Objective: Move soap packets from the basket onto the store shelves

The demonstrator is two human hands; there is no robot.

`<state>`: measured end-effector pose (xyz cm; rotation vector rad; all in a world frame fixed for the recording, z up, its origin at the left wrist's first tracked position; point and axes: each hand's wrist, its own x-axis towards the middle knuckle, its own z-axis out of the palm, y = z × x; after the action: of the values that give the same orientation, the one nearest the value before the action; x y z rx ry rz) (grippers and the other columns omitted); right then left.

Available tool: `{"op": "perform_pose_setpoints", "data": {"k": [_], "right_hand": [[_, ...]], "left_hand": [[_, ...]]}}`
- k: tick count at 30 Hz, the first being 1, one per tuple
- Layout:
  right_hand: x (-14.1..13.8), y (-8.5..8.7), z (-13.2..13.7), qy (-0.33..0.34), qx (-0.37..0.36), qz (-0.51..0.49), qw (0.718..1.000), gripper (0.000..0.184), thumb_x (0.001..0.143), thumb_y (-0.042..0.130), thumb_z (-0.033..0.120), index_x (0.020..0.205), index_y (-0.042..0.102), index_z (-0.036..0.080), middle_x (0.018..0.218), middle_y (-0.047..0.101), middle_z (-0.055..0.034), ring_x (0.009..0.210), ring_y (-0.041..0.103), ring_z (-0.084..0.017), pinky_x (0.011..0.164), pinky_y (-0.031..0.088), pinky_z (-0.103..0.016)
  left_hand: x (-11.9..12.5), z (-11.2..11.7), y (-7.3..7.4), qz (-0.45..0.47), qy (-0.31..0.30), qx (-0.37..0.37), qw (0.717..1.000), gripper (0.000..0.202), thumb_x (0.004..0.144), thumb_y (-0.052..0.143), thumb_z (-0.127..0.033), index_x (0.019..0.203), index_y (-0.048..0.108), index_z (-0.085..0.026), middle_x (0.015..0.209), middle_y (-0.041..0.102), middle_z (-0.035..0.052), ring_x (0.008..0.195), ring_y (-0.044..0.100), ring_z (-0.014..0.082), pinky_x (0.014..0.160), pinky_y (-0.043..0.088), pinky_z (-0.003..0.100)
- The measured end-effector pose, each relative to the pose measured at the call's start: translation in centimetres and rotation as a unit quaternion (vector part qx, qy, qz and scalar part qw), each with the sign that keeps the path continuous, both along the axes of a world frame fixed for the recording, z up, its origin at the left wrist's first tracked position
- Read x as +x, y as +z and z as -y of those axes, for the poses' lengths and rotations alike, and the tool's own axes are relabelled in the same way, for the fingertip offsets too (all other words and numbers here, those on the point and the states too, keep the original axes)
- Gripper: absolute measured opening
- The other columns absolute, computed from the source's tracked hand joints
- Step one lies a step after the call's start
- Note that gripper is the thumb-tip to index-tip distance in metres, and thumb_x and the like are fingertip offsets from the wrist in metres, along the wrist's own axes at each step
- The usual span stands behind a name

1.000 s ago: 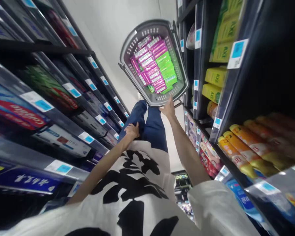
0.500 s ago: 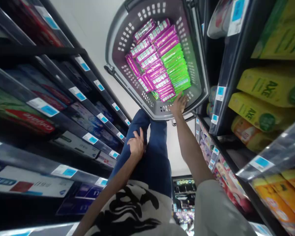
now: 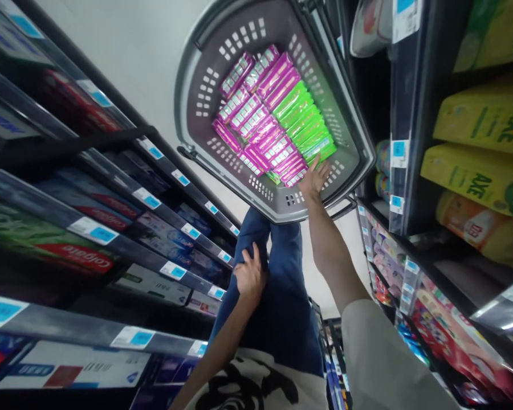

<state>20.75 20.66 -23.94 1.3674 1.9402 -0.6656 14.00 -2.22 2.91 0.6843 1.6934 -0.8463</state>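
Observation:
My right hand (image 3: 314, 179) reaches over the near rim of a grey shopping basket (image 3: 205, 54). Its fingers are apart and rest at the near end of a row of green packets (image 3: 305, 122), with nothing gripped that I can see. Beside that row, several pink packets (image 3: 256, 117) with white labels lie packed in rows. A bit of green packaging (image 3: 274, 177) shows beneath the pink ones at the near side. My left hand (image 3: 250, 274) lies on my knee in blue jeans (image 3: 288, 285), fingers spread and holding nothing.
Shelves with toothpaste boxes (image 3: 79, 253) and price tags run close along the left. On the right, shelves hold yellow AXE bottles (image 3: 474, 176) and pink packages (image 3: 448, 336). The basket's dark handle (image 3: 222, 179) hangs over its left side. Pale floor (image 3: 123, 45) shows beyond.
The view has turned and shifted, so the basket looks slightly larger and the shelves sit differently. My right hand stays by the green packets; my left stays on my knee.

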Motion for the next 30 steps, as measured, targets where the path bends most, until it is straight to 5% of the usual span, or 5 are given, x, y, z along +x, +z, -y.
{"op": "perform_pose_setpoints", "data": {"k": [7, 13, 17, 22, 30], "right_hand": [[-0.2, 0.9, -0.4, 0.019, 0.058, 0.045, 0.997, 0.123, 0.068, 0.086, 0.025, 0.162, 0.013, -0.005, 0.153, 0.036, -0.0353, 0.143, 0.034, -0.043, 0.126, 0.014, -0.057], [-0.1, 1.5, -0.7, 0.014, 0.051, 0.039, 0.998, 0.122, 0.067, 0.086, 0.026, 0.163, 0.015, 0.002, 0.153, 0.037, -0.0337, 0.142, 0.036, -0.041, 0.125, 0.014, -0.059], [0.0, 0.3, 0.1, -0.002, 0.071, 0.011, 0.997, 0.117, 0.067, 0.082, 0.024, 0.161, 0.019, -0.002, 0.158, 0.028, -0.0372, 0.149, 0.026, -0.043, 0.125, 0.011, -0.061], [-0.2, -0.9, 0.8, -0.033, 0.104, 0.01, 0.994, 0.109, 0.071, 0.073, 0.02, 0.162, 0.019, -0.001, 0.156, 0.033, -0.0355, 0.146, 0.031, -0.043, 0.123, 0.017, -0.063], [-0.2, 0.8, -0.5, -0.015, 0.074, 0.021, 0.997, 0.112, 0.072, 0.078, 0.036, 0.162, 0.02, 0.001, 0.153, 0.035, -0.034, 0.136, 0.038, -0.042, 0.116, 0.029, -0.057]], "left_hand": [[0.3, -0.1, 0.4, -0.003, 0.007, 0.014, 1.0, 0.086, 0.093, 0.054, -0.05, 0.165, 0.024, -0.016, 0.136, 0.053, 0.028, 0.084, 0.069, 0.033, 0.067, 0.056, 0.042], [1.1, 0.7, 0.7, -0.008, -0.004, 0.024, 1.0, 0.088, 0.091, 0.058, -0.051, 0.165, 0.025, -0.014, 0.138, 0.051, 0.0279, 0.084, 0.071, 0.033, 0.065, 0.056, 0.04], [1.9, 1.6, 0.3, -0.015, -0.01, 0.025, 1.0, 0.078, 0.095, 0.053, -0.043, 0.164, 0.03, -0.016, 0.141, 0.052, 0.0289, 0.081, 0.072, 0.0312, 0.067, 0.057, 0.042], [2.3, 2.2, -0.2, -0.023, -0.028, 0.029, 0.999, 0.079, 0.091, 0.055, -0.042, 0.164, 0.032, -0.021, 0.142, 0.053, 0.0274, 0.08, 0.072, 0.0328, 0.064, 0.056, 0.042], [1.7, 1.8, -0.1, -0.032, -0.004, 0.034, 0.999, 0.082, 0.091, 0.058, -0.049, 0.163, 0.033, -0.018, 0.141, 0.051, 0.0274, 0.081, 0.072, 0.032, 0.063, 0.057, 0.04]]}}
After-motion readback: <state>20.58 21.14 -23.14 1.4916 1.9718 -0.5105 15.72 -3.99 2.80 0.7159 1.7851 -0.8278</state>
